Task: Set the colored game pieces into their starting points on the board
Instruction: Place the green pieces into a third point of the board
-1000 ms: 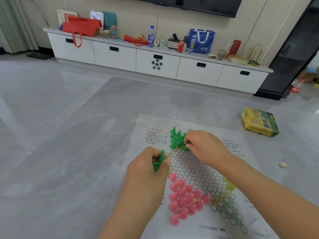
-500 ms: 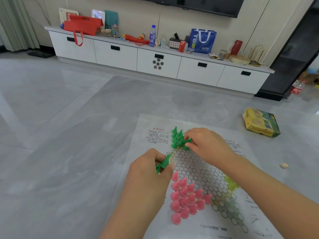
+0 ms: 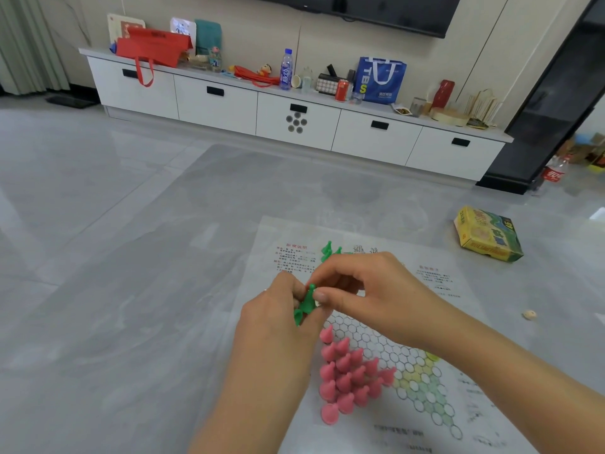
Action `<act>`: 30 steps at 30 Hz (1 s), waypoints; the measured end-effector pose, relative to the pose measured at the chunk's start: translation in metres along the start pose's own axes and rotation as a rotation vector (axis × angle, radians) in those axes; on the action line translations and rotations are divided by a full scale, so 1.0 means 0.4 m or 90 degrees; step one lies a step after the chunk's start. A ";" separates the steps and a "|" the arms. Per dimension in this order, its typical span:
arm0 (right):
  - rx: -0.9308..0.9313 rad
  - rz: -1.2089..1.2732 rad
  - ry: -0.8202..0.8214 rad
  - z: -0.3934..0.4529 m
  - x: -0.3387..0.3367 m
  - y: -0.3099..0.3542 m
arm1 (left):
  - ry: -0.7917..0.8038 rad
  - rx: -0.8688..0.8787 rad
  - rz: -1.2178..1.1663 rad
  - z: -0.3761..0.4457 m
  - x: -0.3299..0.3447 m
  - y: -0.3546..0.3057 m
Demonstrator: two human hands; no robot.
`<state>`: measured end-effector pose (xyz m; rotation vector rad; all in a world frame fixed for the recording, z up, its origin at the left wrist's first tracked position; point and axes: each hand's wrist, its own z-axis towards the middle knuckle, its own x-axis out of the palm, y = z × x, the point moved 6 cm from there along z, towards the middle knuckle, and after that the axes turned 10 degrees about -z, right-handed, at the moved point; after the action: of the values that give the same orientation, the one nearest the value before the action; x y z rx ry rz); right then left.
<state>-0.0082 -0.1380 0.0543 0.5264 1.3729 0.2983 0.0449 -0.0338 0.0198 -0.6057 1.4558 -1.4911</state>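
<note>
Green pieces pinched between both hands, above the board's left part.

Left hand curls around a few green pieces; right hand pinches the top of one with thumb and forefinger. Just below the grip, pink pieces stand clustered on the board. Beyond it, more green pieces stand at the far point. Well to the right lies a yellow box.

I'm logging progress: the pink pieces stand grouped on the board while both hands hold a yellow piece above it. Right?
Not quite. The piece pinched between the left hand and right hand is green, as the head view shows. The pink pieces do stand grouped on the board.
</note>
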 end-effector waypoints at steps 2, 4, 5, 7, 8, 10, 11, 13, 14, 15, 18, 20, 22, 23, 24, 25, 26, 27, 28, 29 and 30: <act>0.006 0.008 -0.005 0.002 0.002 -0.004 | 0.003 0.003 0.008 0.001 0.001 0.001; 0.011 0.013 -0.011 0.001 0.004 -0.004 | 0.008 0.004 0.016 0.001 0.001 0.002; 0.012 0.020 -0.011 0.001 0.006 -0.001 | 0.010 0.002 0.020 0.002 0.000 0.001; 0.026 0.048 -0.008 0.004 0.005 0.001 | 0.012 -0.008 0.021 0.002 -0.003 -0.002; 0.044 0.062 -0.021 0.008 -0.003 -0.009 | 0.013 -0.013 0.021 0.003 -0.005 -0.003; 0.097 0.070 -0.097 0.020 -0.032 -0.056 | 0.010 -0.025 0.026 0.001 -0.010 -0.004; 0.124 0.041 -0.147 0.024 -0.050 -0.089 | 0.007 -0.031 0.025 0.000 -0.012 -0.002; 0.167 -0.080 -0.202 0.031 -0.070 -0.147 | 0.009 -0.044 0.015 -0.004 -0.013 0.001; 0.180 -0.138 -0.200 0.034 -0.068 -0.167 | 0.014 -0.055 0.007 -0.007 -0.013 0.001; 0.187 -0.184 -0.186 0.036 -0.059 -0.183 | 0.021 -0.067 -0.004 -0.007 -0.012 0.001; 0.200 -0.273 -0.135 0.040 -0.019 -0.209 | 0.050 -0.087 -0.017 -0.007 -0.007 -0.001; 0.207 -0.298 -0.122 0.043 0.001 -0.215 | 0.059 -0.088 -0.012 -0.008 -0.006 0.001; 0.211 -0.317 -0.113 0.046 0.017 -0.220 | 0.063 -0.089 -0.004 -0.008 -0.007 0.002; 0.212 -0.333 -0.105 0.047 0.025 -0.221 | 0.065 -0.091 0.003 -0.007 -0.008 0.003; 0.214 -0.348 -0.098 0.048 0.032 -0.223 | 0.066 -0.094 0.010 -0.007 -0.010 0.003; 0.215 -0.360 -0.094 0.048 0.037 -0.224 | 0.069 -0.097 0.017 -0.006 -0.011 0.004; 0.216 -0.369 -0.094 0.048 0.042 -0.225 | 0.071 -0.097 0.022 -0.005 -0.013 0.003; 0.216 -0.373 -0.098 0.047 0.044 -0.226 | 0.074 -0.095 0.027 -0.004 -0.013 0.003; 0.216 -0.374 -0.103 0.047 0.045 -0.226 | 0.077 -0.093 0.031 -0.004 -0.014 0.002; 0.217 -0.371 -0.108 0.047 0.045 -0.227 | 0.080 -0.093 0.035 -0.003 -0.013 0.002; 0.221 -0.366 -0.114 0.046 0.044 -0.228 | 0.084 -0.092 0.038 -0.003 -0.013 0.002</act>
<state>0.0040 -0.2101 -0.0062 0.4068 1.3442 -0.4513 0.0462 -0.0287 0.0203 -0.5536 1.6805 -1.4093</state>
